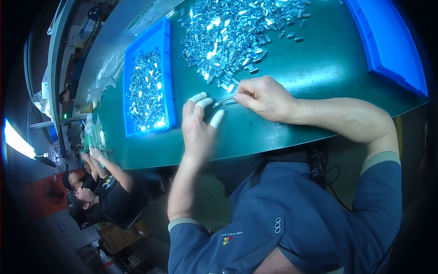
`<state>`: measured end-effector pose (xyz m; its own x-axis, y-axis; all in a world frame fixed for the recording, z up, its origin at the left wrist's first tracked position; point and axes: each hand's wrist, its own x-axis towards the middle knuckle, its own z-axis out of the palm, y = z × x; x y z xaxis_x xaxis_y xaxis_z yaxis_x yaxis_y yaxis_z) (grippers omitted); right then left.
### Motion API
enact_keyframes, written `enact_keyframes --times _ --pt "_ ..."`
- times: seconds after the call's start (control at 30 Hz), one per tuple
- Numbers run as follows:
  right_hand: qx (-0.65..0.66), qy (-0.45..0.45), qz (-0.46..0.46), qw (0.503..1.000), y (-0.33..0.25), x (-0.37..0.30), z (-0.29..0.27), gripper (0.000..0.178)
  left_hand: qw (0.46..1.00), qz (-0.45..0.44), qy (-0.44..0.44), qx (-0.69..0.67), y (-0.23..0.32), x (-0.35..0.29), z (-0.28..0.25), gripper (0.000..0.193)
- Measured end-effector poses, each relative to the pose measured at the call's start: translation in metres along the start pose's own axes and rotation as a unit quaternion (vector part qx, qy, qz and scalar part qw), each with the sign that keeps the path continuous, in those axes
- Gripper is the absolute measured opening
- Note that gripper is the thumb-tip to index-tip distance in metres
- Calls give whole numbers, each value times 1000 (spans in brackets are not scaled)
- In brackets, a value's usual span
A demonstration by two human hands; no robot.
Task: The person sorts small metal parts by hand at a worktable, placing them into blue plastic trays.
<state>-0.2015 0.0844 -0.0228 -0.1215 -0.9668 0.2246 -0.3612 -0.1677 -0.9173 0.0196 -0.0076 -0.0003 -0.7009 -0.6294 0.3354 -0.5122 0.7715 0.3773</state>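
The fingers [241, 95] of the right hand [264, 98] were pressed together, pinching a thin metal tool [224, 99] whose tip pointed toward the left hand [197, 128]. A small metal part [217, 105] lay on the worktop [319, 68] at that tip, between the two hands. The left fingers [199, 97] were loosely spread and held nothing; three of them wore white finger cots, and the fingertips sat just beside the small part, whether touching it I cannot tell.

Just beyond the small part, farther from the person, spread a broad heap of shiny metal pieces [232, 32] loose on the worktop. To the left of the small part stood a blue tray [165, 68] filled with more such pieces. Well to its right, at the worktop's far edge, lay a second blue tray [388, 41]. Far to the left of the small part, other people [100, 187] sat along the same worktop, hands at work.
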Motion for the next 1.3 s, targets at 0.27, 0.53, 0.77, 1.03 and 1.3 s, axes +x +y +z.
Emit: enact_keyframes --times 0.27,0.53,0.77,1.03,1.3 --pt "-12 3 -7 1000 1 1 -1 23 987 -34 15 -154 -10 -7 9 18" --pt "21 -23 18 999 -2 0 -5 23 978 -32 1 -204 -9 -8 7 17" --pt "-4 -9 -20 1000 0 -1 -3 25 975 -22 -4 -219 -6 -3 11 15" --pt "-48 -41 -26 998 0 -2 -2 35 979 56 -6 -194 8 7 15 17" --pt "15 -47 29 998 -5 0 -3 41 982 50 2 -182 9 2 18 17"
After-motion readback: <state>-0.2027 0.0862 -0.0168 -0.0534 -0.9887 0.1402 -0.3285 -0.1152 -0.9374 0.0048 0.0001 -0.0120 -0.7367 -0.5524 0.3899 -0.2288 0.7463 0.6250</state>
